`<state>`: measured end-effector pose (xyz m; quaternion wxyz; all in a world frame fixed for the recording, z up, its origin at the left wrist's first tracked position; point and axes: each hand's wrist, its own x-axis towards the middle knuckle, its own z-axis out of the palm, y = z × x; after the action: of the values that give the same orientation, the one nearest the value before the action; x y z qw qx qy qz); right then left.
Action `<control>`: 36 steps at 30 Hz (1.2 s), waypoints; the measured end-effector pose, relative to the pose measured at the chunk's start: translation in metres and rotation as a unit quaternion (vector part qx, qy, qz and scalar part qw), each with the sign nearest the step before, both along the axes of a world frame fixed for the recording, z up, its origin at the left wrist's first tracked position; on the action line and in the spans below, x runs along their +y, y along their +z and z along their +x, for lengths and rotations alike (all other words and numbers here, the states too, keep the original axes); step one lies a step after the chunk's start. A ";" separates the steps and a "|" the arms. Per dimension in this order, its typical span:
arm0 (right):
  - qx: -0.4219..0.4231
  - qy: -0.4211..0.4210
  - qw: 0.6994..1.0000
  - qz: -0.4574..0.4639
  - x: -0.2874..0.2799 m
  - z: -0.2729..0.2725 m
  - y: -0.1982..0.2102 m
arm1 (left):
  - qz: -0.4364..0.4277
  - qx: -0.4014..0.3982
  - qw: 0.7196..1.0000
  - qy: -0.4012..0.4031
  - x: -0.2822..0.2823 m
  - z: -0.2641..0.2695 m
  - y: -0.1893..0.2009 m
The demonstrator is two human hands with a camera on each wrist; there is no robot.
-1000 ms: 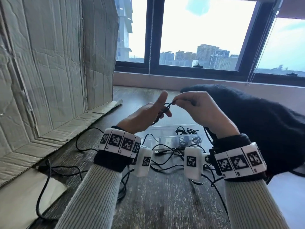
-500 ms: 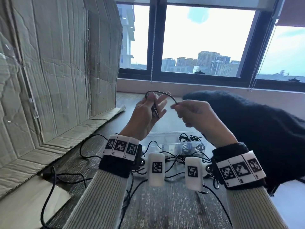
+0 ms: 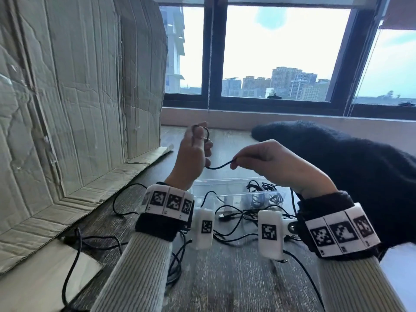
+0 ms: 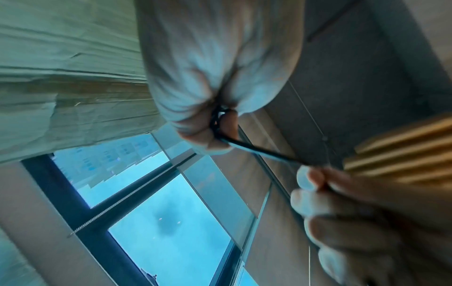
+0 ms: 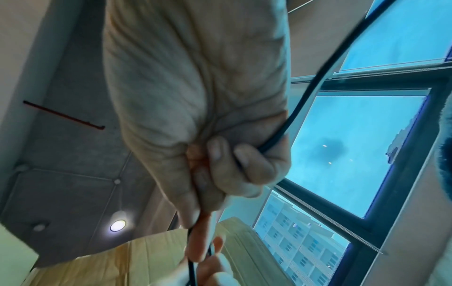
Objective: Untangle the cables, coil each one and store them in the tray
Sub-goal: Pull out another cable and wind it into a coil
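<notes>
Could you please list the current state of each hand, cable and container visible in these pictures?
left hand: raised, fingers curled round small loops of the black cable.
right hand: raised, pinching the same cable.
black cable: partly coiled, short span slack between the hands.
clear tray: on the table, some coiled cables inside.
loose cables: tangled on the table, uncoiled.
cardboard box: upright, creased.

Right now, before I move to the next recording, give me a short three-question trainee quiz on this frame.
1. True or false: the left hand holds small loops of the black cable.
2. What does the right hand do? A) pinches the same cable B) rests on the table C) lifts the tray
3. Fill in: the clear tray already holds some coiled ____.

Key: 1 true; 2 A; 3 cables.
</notes>
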<state>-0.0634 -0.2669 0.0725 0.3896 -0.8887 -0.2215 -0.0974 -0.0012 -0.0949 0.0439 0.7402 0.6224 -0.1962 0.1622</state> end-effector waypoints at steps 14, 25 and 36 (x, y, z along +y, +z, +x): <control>-0.173 -0.142 0.970 0.093 0.001 0.022 -0.010 | 0.255 0.040 0.954 -0.153 -0.015 -0.012 -0.009; -0.025 -0.130 0.969 0.211 -0.011 0.036 -0.026 | 0.001 0.159 0.979 -0.128 0.000 -0.009 0.000; 0.050 -0.062 0.997 -0.006 0.025 0.038 -0.042 | -0.275 0.237 0.929 -0.069 0.000 0.003 -0.002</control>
<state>-0.0255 -0.2421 0.0304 0.3881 -0.9068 -0.1462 -0.0752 0.0014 -0.0953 0.0420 0.9168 0.3993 -0.0058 0.0061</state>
